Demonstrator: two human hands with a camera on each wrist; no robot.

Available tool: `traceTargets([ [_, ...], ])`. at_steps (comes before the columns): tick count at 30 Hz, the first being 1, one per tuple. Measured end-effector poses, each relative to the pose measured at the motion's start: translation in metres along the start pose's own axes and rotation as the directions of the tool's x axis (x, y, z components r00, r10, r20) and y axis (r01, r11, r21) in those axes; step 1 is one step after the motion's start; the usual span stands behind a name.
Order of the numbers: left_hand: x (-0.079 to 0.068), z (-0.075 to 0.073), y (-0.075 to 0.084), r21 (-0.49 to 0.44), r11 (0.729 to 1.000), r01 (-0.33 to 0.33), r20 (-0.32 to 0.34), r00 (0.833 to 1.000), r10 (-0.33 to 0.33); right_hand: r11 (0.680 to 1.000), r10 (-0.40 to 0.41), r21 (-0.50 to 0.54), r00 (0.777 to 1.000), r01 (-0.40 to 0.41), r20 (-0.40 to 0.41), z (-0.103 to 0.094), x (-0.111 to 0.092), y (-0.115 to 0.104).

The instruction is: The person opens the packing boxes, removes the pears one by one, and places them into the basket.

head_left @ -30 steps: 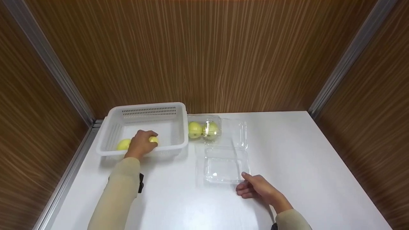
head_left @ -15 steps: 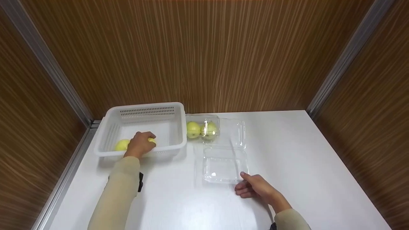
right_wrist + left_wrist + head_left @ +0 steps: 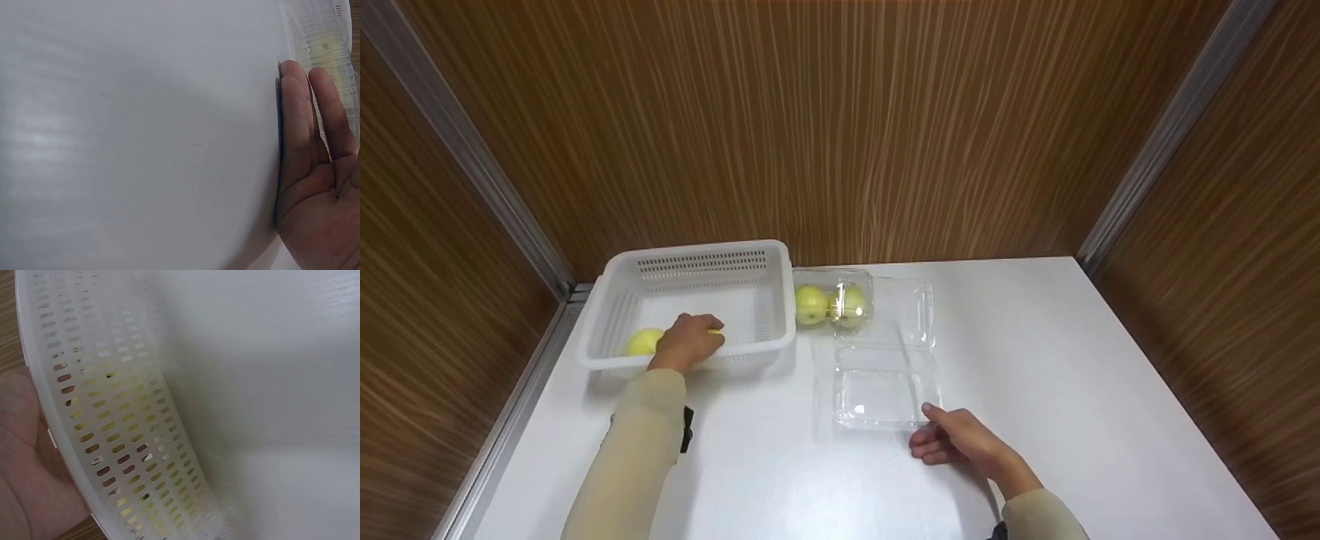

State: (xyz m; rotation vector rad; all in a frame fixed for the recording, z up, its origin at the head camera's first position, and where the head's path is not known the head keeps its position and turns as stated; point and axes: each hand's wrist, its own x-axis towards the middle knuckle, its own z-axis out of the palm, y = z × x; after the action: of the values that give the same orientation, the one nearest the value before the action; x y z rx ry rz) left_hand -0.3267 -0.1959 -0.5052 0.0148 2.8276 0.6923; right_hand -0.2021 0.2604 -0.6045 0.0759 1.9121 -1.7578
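My left hand (image 3: 688, 341) reaches over the near rim of a white plastic basket (image 3: 791, 300), its fingers curled round a yellow-green apple (image 3: 715, 331) mostly hidden under them. Another apple (image 3: 643, 341) lies just left of that hand. Through the slotted basket wall (image 3: 126, 410) in the left wrist view, yellow fruit and bits of fingers show. My right hand (image 3: 964, 439) rests on its side on the table, its thumb at the near right corner of an opened clear plastic clamshell box (image 3: 887, 386). In the right wrist view its fingers (image 3: 295, 121) are nearly straight beside the box.
Behind the opened box, a second clear clamshell (image 3: 840, 277) holds two yellow-green apples (image 3: 811, 304), right against the basket's right side. The opened box's lid (image 3: 907, 311) lies flat toward the back wall. Wood-grain panels (image 3: 840, 135) enclose the white table (image 3: 1035, 337).
My left hand has settled slightly lower over its apple, which now shows less. The right hand keeps its place at the box corner. The whole view has shifted slightly.
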Motion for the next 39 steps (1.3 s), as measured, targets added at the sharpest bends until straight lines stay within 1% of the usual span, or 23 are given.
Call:
traceTargets([
  [3, 0.000, 0.000, -0.001, 0.032, 0.999, 0.000, 0.007, 1.000, 0.000, 1.000, 0.003, -0.001, 1.000, -0.003, 0.000, 0.000, 0.001, -0.001],
  [6, 0.000, 0.002, 0.000, 0.059, 0.998, -0.005, -0.021, 1.000, 0.006, 1.000, 0.003, -0.003, 1.000, -0.003, -0.002, 0.000, 0.001, -0.001],
  [8, 0.000, 0.006, 0.002, 0.077, 0.997, -0.020, -0.081, 0.996, 0.026, 1.000, 0.000, -0.006, 1.000, 0.000, -0.005, 0.000, 0.002, 0.000],
  [9, -0.001, 0.009, 0.003, 0.085, 0.995, -0.047, -0.134, 0.989, 0.058, 1.000, -0.003, -0.007, 1.000, 0.003, -0.006, 0.000, 0.002, 0.000],
  [10, -0.001, 0.012, 0.005, 0.086, 0.992, -0.089, -0.204, 0.973, 0.105, 1.000, -0.005, -0.009, 1.000, 0.005, -0.007, 0.000, 0.001, 0.000],
  [11, -0.002, 0.017, 0.009, 0.085, 0.985, -0.149, -0.290, 0.942, 0.168, 1.000, -0.008, -0.012, 1.000, 0.008, -0.009, -0.001, 0.001, 0.001],
  [12, -0.003, 0.022, 0.013, 0.093, 0.969, -0.228, -0.382, 0.891, 0.246, 1.000, -0.014, -0.015, 1.000, 0.014, -0.012, -0.001, 0.000, 0.001],
  [14, -0.007, 0.034, 0.025, 0.136, 0.901, -0.412, -0.530, 0.738, 0.418, 1.000, -0.019, -0.024, 1.000, 0.018, -0.016, -0.002, -0.001, 0.002],
  [15, -0.011, 0.041, 0.033, 0.168, 0.850, -0.500, -0.574, 0.651, 0.496, 0.999, -0.021, -0.029, 1.000, 0.021, -0.018, -0.002, -0.001, 0.002],
  [16, -0.016, 0.048, 0.041, 0.202, 0.796, -0.570, -0.589, 0.579, 0.564, 0.999, -0.023, -0.036, 1.000, 0.022, -0.018, -0.002, -0.002, 0.002],
  [17, -0.021, 0.056, 0.049, 0.232, 0.747, -0.624, -0.576, 0.531, 0.622, 0.999, -0.024, -0.043, 1.000, 0.024, -0.016, -0.002, -0.002, 0.002],
  [18, -0.028, 0.064, 0.057, 0.247, 0.704, -0.666, -0.540, 0.509, 0.671, 0.999, -0.023, -0.046, 1.000, 0.023, -0.015, -0.002, -0.002, 0.001],
  [19, -0.035, 0.072, 0.065, 0.241, 0.674, -0.698, -0.487, 0.514, 0.706, 0.999, -0.021, -0.049, 1.000, 0.020, -0.012, -0.001, -0.001, 0.001],
  [21, -0.049, 0.089, 0.077, 0.213, 0.657, -0.723, -0.356, 0.569, 0.741, 0.998, -0.015, -0.053, 1.000, 0.015, -0.010, 0.000, -0.001, -0.001],
  [23, -0.060, 0.102, 0.086, 0.186, 0.679, -0.710, -0.230, 0.641, 0.733, 0.999, -0.008, -0.047, 1.000, 0.008, -0.012, 0.002, -0.001, -0.003],
  [25, -0.066, 0.113, 0.091, 0.169, 0.714, -0.680, -0.140, 0.700, 0.700, 0.999, -0.004, -0.043, 1.000, 0.004, -0.015, 0.003, -0.003, -0.004],
  [27, -0.070, 0.120, 0.093, 0.162, 0.740, -0.653, -0.087, 0.738, 0.670, 0.998, -0.006, -0.069, 1.000, 0.004, -0.023, 0.003, -0.005, -0.005],
  [29, -0.071, 0.125, 0.094, 0.156, 0.757, -0.635, -0.056, 0.759, 0.649, 0.992, -0.011, -0.130, 0.998, 0.004, -0.056, 0.003, -0.009, -0.008],
  [30, -0.072, 0.126, 0.094, 0.154, 0.759, -0.633, -0.047, 0.763, 0.645, 0.981, -0.028, -0.193, 0.995, 0.010, -0.092, 0.002, -0.011, -0.009],
  [32, -0.073, 0.128, 0.093, 0.146, 0.762, -0.631, -0.032, 0.767, 0.641, 0.937, -0.090, -0.350, 0.977, 0.016, -0.195, 0.001, -0.015, -0.013],
  [34, -0.074, 0.130, 0.093, 0.133, 0.765, -0.630, -0.020, 0.770, 0.637, 0.873, -0.182, -0.488, 0.934, 0.010, -0.307, 0.000, -0.018, -0.018],
  [36, -0.076, 0.131, 0.093, 0.122, 0.770, -0.626, -0.008, 0.776, 0.631, 0.812, -0.297, -0.584, 0.872, 0.017, -0.388, -0.001, -0.019, -0.023],
  [39, -0.077, 0.132, 0.095, 0.107, 0.773, -0.625, 0.003, 0.778, 0.629, 0.742, -0.447, -0.666, 0.798, 0.079, -0.404, 0.000, -0.017, -0.028],
])
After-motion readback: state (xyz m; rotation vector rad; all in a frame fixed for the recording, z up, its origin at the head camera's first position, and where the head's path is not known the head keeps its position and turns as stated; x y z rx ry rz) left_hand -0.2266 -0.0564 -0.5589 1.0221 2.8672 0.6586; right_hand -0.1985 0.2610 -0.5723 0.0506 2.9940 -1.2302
